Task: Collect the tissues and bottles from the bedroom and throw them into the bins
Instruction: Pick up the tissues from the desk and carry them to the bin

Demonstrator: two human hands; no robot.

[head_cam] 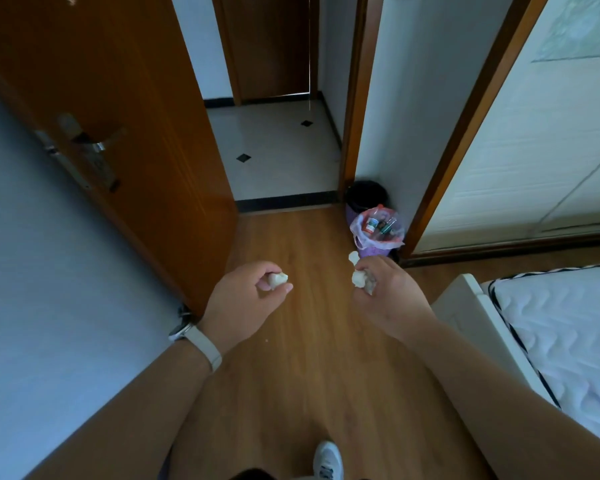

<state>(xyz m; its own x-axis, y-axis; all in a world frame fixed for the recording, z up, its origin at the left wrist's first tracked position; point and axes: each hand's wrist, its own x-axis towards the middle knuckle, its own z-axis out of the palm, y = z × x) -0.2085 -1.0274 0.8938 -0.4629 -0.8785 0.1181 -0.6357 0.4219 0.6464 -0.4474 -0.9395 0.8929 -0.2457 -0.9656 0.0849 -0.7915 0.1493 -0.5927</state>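
My left hand (246, 299) grips a crumpled white tissue (278, 279) over the wooden floor. My right hand (388, 292) grips another crumpled white tissue (358, 277), with a bit sticking out above the fingers. Ahead of the right hand stands a purple bin (378, 249) lined with a pink bag, holding several small bottles (381, 226). Behind it, in the corner by the door frame, is a black bin (366, 195).
An open brown door (125, 140) with a metal handle stands at the left. The doorway leads to a tiled hall (278, 150). A white bed with its mattress (561, 323) fills the right. A wardrobe (534, 150) is beyond the bins. My shoe (328, 460) is at the bottom.
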